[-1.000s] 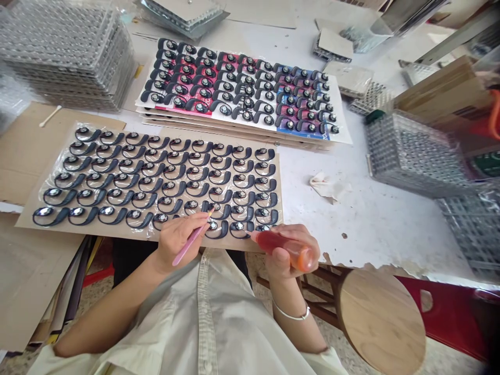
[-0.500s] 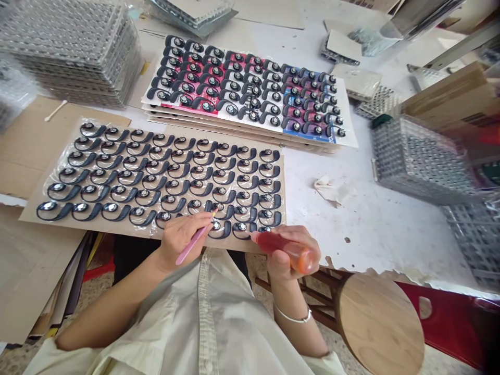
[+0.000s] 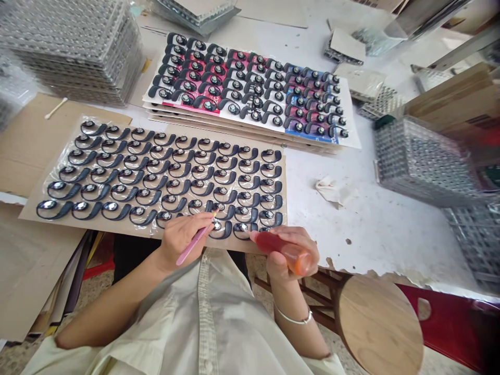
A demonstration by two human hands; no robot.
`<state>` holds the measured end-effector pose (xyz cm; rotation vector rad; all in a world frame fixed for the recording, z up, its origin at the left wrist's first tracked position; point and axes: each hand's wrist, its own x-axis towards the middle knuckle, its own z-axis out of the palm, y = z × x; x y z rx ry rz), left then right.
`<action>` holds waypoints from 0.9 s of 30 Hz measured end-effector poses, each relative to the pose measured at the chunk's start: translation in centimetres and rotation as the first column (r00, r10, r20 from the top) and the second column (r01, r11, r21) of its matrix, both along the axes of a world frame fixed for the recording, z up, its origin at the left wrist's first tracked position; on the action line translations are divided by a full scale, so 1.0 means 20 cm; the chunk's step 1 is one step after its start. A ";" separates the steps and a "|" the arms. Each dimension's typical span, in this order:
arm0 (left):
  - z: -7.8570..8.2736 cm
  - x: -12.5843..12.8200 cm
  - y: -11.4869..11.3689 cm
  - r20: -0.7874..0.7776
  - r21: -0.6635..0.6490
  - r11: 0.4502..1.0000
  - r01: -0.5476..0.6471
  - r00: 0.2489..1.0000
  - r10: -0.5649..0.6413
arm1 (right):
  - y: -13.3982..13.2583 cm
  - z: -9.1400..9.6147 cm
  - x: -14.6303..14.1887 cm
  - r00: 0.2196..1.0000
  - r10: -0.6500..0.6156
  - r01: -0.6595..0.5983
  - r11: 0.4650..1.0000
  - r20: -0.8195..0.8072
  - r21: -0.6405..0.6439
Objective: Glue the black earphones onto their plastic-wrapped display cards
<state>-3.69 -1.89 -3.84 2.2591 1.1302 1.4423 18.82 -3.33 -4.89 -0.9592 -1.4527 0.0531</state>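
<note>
My left hand (image 3: pixel 183 237) is closed around a slim pink stick-like tool (image 3: pixel 191 247), whose narrow yellowish tip is over the front rows of a cardboard sheet (image 3: pixel 113 233). My right hand (image 3: pixel 291 255) wraps around a squeeze bottle (image 3: pixel 279 247) with red contents, tilted so that its thin nozzle points left, near a curved black piece (image 3: pixel 242 232) in the front row. Rows of these black hook-shaped pieces, each with a shiny round part, cover the sheet under clear film. My hands hide a few of the front pieces.
Behind lies a stack of printed cards (image 3: pixel 250 94) bearing similar black pieces. Tall stacks of grey trays (image 3: pixel 74 47) stand at the left and more trays (image 3: pixel 422 156) at the right. A cotton swab (image 3: pixel 55 108), crumpled tissue (image 3: pixel 330 190) and round wooden stool (image 3: pixel 380 323) are also around.
The view has shifted very slightly. Both hands keep their grips and stay almost in place; the bottle's rear end has moved a touch to the left.
</note>
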 end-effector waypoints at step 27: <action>0.14 0.21 -0.05 -0.115 -0.069 0.971 0.229 0.965 -0.236 | 0.05 0.12 0.30 0.663 -0.053 -0.490 0.723 -0.747 -0.487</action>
